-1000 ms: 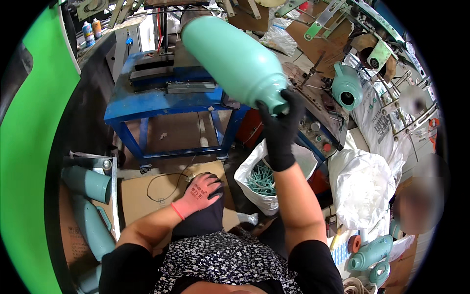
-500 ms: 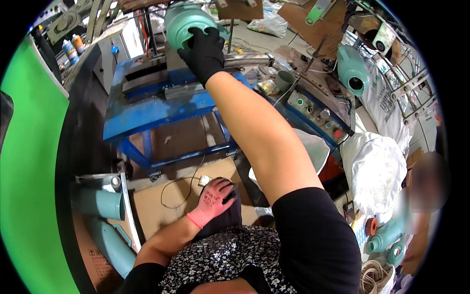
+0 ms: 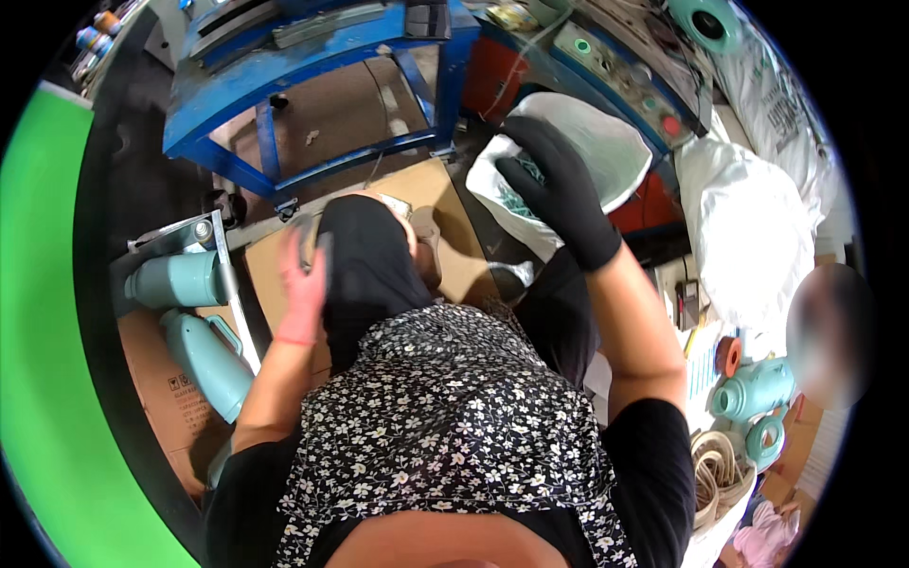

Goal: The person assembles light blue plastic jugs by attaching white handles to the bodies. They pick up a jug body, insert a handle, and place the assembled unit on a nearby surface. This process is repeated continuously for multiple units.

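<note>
My right hand (image 3: 559, 189), in a black glove, hangs with fingers apart and nothing in it. It is just above a white plastic bag (image 3: 615, 151) that holds green plastic trimmings. My left hand (image 3: 303, 284), in a pink glove, lies flat against my black-trousered knee (image 3: 365, 265). Two teal jug bodies (image 3: 185, 279) lie on their sides on the floor to the left of that hand, beside a metal strip.
A blue metal stand (image 3: 312, 57) is ahead, with cardboard (image 3: 454, 218) on the floor below it. A control panel with buttons (image 3: 625, 76) and a white sack (image 3: 757, 227) are at the right. More teal jugs (image 3: 757, 393) and coiled beige bands (image 3: 720, 473) lie lower right. A blurred person (image 3: 833, 331) is at the right edge.
My right hand held a large teal jug body up toward the blue stand; now it is empty and lowered over the white bag. My view has tipped downward. The left hand stays at my knee.
</note>
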`<state>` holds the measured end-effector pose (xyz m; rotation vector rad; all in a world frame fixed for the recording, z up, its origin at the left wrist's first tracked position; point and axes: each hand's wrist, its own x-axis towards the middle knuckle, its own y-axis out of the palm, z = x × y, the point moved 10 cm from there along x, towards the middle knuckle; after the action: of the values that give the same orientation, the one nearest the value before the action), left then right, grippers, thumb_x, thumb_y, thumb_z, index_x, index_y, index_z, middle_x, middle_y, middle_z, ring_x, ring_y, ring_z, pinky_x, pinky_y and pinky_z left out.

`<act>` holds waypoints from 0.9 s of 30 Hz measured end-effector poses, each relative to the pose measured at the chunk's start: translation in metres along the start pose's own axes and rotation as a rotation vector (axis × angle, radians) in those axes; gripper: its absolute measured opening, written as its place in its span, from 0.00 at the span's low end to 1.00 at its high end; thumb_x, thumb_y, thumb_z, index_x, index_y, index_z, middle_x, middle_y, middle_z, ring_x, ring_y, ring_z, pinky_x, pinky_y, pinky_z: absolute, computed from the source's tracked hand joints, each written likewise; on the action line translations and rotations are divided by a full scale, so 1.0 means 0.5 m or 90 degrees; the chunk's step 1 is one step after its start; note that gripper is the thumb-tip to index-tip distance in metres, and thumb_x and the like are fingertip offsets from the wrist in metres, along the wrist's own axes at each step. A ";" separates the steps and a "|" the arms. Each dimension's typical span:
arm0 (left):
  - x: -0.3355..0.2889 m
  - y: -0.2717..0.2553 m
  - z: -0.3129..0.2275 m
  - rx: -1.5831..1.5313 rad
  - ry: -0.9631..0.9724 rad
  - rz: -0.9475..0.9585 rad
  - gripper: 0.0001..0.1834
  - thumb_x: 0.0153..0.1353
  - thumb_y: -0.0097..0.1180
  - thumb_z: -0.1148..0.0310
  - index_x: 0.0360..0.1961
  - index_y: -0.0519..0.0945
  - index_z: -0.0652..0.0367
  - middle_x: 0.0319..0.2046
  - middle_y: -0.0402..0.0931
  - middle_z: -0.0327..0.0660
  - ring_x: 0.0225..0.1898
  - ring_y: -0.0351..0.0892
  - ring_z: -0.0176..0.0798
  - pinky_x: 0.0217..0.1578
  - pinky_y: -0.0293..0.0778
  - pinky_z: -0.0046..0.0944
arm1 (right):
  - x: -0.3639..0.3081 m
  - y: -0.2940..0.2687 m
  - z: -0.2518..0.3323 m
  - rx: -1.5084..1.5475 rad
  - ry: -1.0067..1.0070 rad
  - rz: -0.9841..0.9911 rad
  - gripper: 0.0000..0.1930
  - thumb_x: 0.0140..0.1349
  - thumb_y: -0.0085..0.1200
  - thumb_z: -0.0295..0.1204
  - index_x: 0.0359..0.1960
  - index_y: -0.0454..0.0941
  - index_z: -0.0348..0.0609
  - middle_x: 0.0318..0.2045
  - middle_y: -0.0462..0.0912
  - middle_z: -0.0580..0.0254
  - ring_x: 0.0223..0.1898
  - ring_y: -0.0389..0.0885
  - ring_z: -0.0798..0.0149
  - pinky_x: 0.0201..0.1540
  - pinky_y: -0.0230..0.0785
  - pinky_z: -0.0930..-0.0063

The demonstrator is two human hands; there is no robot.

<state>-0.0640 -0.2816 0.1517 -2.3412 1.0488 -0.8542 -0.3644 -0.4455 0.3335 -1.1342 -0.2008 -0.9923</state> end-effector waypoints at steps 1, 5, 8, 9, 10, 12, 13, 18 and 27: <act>0.005 -0.030 -0.049 -0.044 -0.003 0.032 0.19 0.58 0.58 0.72 0.52 0.75 0.63 0.52 0.73 0.49 0.56 0.71 0.50 0.58 0.63 0.43 | -0.100 -0.040 -0.046 -0.044 0.094 0.006 0.16 0.57 0.59 0.29 0.48 0.77 0.41 0.48 0.77 0.49 0.49 0.77 0.48 0.52 0.69 0.62; -0.075 -0.116 0.101 -0.029 -0.128 0.031 0.15 0.64 0.52 0.70 0.51 0.76 0.64 0.50 0.76 0.46 0.53 0.74 0.43 0.56 0.66 0.38 | -0.480 -0.170 -0.149 -0.099 0.431 -0.136 0.13 0.60 0.53 0.25 0.47 0.77 0.36 0.46 0.79 0.50 0.48 0.77 0.53 0.52 0.68 0.67; -0.108 -0.155 0.156 0.029 -0.198 0.029 0.16 0.65 0.53 0.67 0.50 0.77 0.64 0.49 0.77 0.45 0.52 0.74 0.39 0.55 0.67 0.37 | -0.771 -0.176 -0.202 -0.101 0.679 -0.228 0.12 0.64 0.49 0.26 0.48 0.76 0.35 0.46 0.79 0.54 0.47 0.77 0.59 0.50 0.67 0.69; -0.070 -0.167 0.197 -0.019 -0.195 0.025 0.17 0.64 0.54 0.65 0.51 0.77 0.63 0.47 0.77 0.43 0.51 0.74 0.37 0.53 0.68 0.36 | -0.839 -0.099 -0.183 -0.060 0.738 -0.208 0.13 0.65 0.48 0.26 0.49 0.75 0.35 0.46 0.79 0.54 0.47 0.76 0.60 0.50 0.67 0.69; -0.058 -0.163 0.197 -0.029 -0.247 0.034 0.17 0.65 0.53 0.64 0.51 0.77 0.62 0.47 0.77 0.42 0.50 0.73 0.36 0.51 0.68 0.36 | -0.913 -0.053 -0.186 -0.015 0.790 -0.176 0.13 0.66 0.48 0.27 0.49 0.75 0.36 0.46 0.79 0.55 0.47 0.76 0.62 0.50 0.67 0.70; -0.020 -0.171 0.211 -0.134 -0.317 -0.020 0.18 0.66 0.51 0.63 0.52 0.75 0.62 0.47 0.76 0.42 0.49 0.73 0.35 0.50 0.69 0.35 | -1.069 0.095 -0.192 0.167 0.961 0.002 0.16 0.66 0.46 0.30 0.52 0.74 0.34 0.49 0.79 0.49 0.52 0.75 0.56 0.54 0.66 0.67; 0.016 -0.171 0.168 -0.126 -0.241 -0.023 0.18 0.66 0.51 0.63 0.53 0.75 0.63 0.47 0.76 0.42 0.49 0.73 0.35 0.50 0.69 0.35 | -1.114 0.166 -0.181 0.223 1.010 0.104 0.16 0.66 0.46 0.30 0.52 0.74 0.34 0.48 0.79 0.49 0.51 0.76 0.57 0.53 0.66 0.67; 0.137 -0.099 -0.138 -0.072 0.150 0.089 0.20 0.59 0.55 0.75 0.53 0.74 0.64 0.51 0.75 0.47 0.53 0.73 0.45 0.55 0.67 0.41 | -1.118 0.339 -0.161 0.266 1.036 0.260 0.16 0.66 0.47 0.30 0.51 0.75 0.34 0.46 0.79 0.50 0.50 0.76 0.57 0.52 0.66 0.67; 0.008 0.042 -0.127 0.195 0.461 0.368 0.22 0.50 0.64 0.67 0.48 0.76 0.56 0.48 0.73 0.45 0.51 0.72 0.52 0.55 0.69 0.48 | -1.055 0.419 -0.183 0.219 0.997 0.270 0.14 0.66 0.47 0.30 0.49 0.75 0.35 0.43 0.79 0.52 0.47 0.77 0.58 0.49 0.67 0.67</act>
<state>-0.1162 -0.3062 0.1860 -1.3532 1.6158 -1.5132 -0.5439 -0.2126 -0.1605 0.1319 1.0435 -1.1316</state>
